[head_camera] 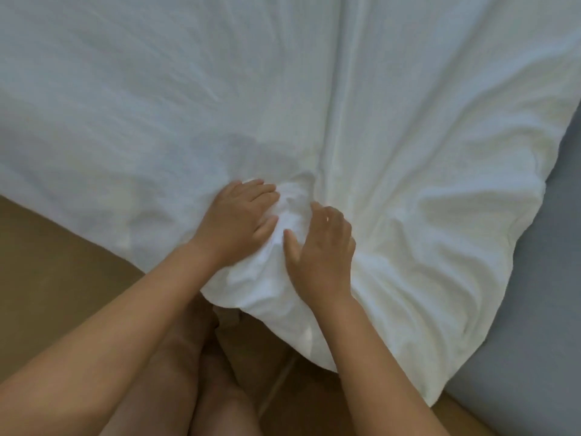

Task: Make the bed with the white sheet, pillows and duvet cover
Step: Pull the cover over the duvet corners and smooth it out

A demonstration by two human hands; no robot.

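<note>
Bed with grey mattress [515, 309] bare along right edge. White sheet [220, 89] spread over the rest, wrinkled, bunched at near corner, corner hanging past bed edge over tan floor [47, 262].

White sheet [220, 89], grey mattress [534, 278], tan floor [63, 278]
</note>
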